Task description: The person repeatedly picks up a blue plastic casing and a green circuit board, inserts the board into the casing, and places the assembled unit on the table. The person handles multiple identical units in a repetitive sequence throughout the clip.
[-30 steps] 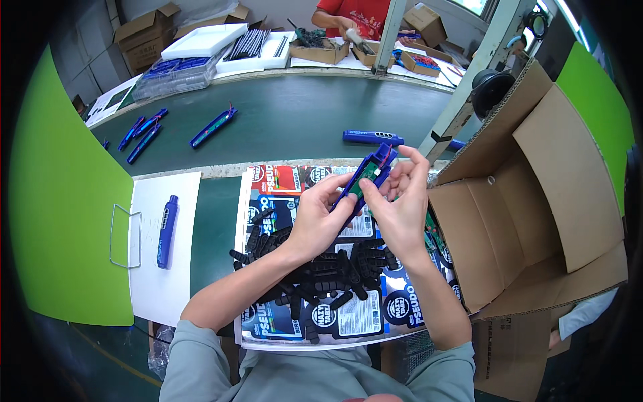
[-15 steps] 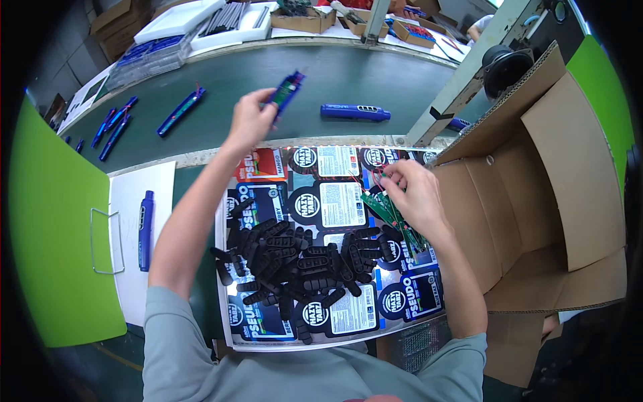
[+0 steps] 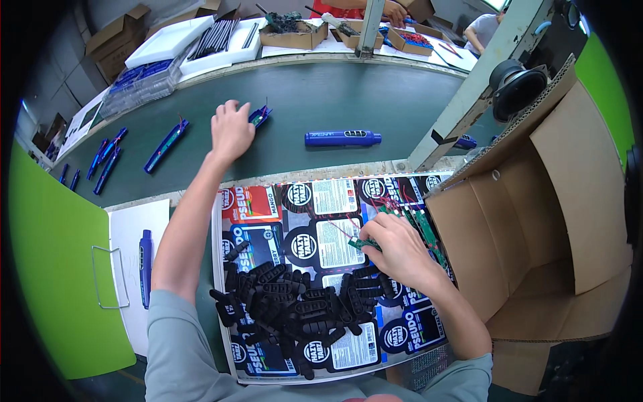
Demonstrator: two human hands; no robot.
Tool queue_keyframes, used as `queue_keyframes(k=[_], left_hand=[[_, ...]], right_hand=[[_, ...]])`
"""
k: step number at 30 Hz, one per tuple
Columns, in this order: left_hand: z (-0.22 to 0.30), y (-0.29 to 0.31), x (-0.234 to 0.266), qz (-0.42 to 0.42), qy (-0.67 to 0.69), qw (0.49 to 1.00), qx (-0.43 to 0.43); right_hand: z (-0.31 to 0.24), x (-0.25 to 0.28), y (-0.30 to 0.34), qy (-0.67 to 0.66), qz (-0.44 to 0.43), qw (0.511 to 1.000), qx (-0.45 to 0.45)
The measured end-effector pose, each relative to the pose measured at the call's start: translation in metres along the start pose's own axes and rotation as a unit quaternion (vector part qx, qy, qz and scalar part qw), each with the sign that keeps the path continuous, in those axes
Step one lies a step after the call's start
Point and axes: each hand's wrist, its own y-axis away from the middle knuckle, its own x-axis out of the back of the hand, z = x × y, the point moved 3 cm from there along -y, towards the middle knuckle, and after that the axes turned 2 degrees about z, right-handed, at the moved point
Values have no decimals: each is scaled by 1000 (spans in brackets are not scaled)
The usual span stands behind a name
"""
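Note:
My left hand (image 3: 232, 130) is over the green belt, its fingers apart. Right beside it a blue half-shell (image 3: 260, 116) with a green board and thin red wires inside lies on the belt, partly hidden by the hand. My right hand (image 3: 400, 249), above the printed sheet (image 3: 315, 194), pinches a narrow green circuit board (image 3: 362, 243) with fine wires trailing from it. More green circuit boards (image 3: 426, 231) with red wires lie just beyond that hand. A heap of small black ribbed parts (image 3: 295, 301) covers the sheet's near left.
A blue pen-shaped case (image 3: 343, 139) lies on the belt, with an open half-shell (image 3: 166, 146) and several others further left. An open cardboard box (image 3: 516, 228) stands at right, beside a metal post (image 3: 462, 100). Another blue case (image 3: 145, 268) rests on white paper at left.
My left hand has moved left and set the blue half-shell down on the belt. My right hand has moved nearer and now has a circuit board in its fingers.

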Motion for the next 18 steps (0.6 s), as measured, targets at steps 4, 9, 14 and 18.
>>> queue_keyframes(k=[4,9,14,18], left_hand=[[90,-3,19,18,133,980,-148],[160,14,-11,-132,211,946,-207],[141,17,-3,-53,297,941,-155],[108,32,53,-173,502,847,23]], right_hand=[[-1,0,-1,6,3,1000,-23],[-16,-1,-2,27,0,1000,-10],[-44,-13,-13,-44,42,995,73],[-74,-30,-24,-142,-54,983,108]])
